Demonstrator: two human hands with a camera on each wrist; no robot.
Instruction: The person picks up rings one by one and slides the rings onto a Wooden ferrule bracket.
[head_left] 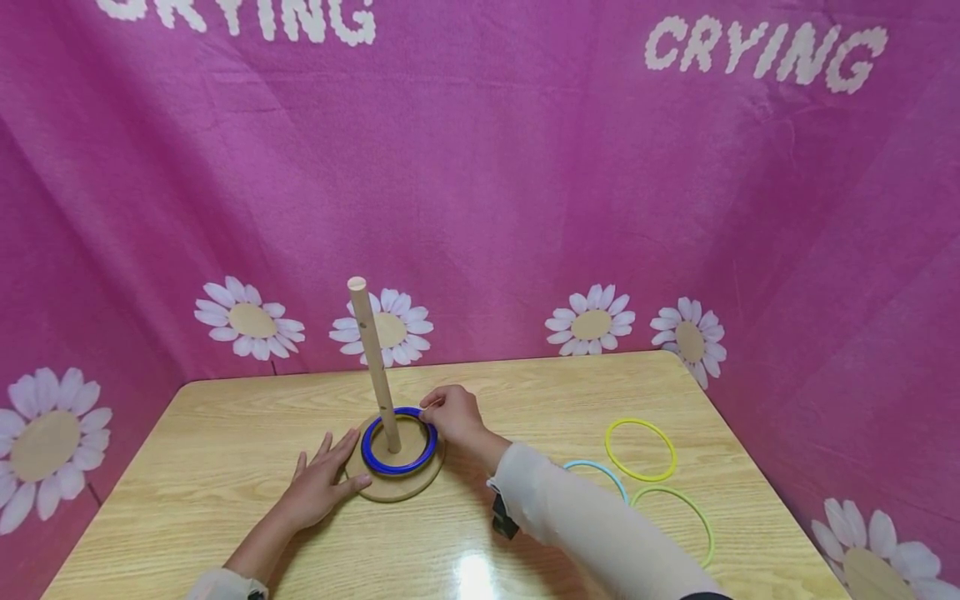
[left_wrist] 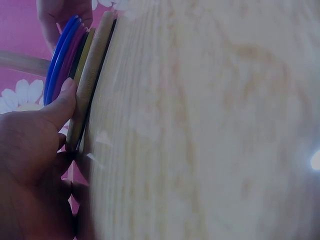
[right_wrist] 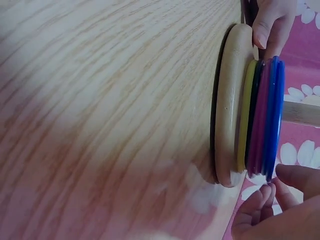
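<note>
I'm running this remotely, and the right hand [head_left: 453,417] is pinching the edge of the topmost blue ring [head_left: 400,470], while the left hand [head_left: 315,492] isn't gripping anything, just spreading its fingers against the wooden base [head_left: 397,491] with the thumb touching it too. The ring is sitting low around the peg [head_left: 373,358], on top of a stack; from the right wrist I'm seeing a purple layer [right_wrist: 258,125], a dark layer [right_wrist: 254,100] and a yellow layer [right_wrist: 245,125] below, though I'm not managing to count them all. For this bit I'd be going light on the pinch, since the ring is looking thin and probably slick. I'd also be moving it straight along the peg rather than tugging sideways, because that could be dragging the stack off-line or rocking the base. The left hand is doing a decent bracing job imo, so I'd be leaving it there until the pinch is loosening. A loose yellow ring [head_left: 652,478], a light-blue ring [head_left: 588,463] and a green ring [head_left: 706,517] are lying by the right sleeve [head_left: 585,512], so I'd be minding that forearm.
</note>
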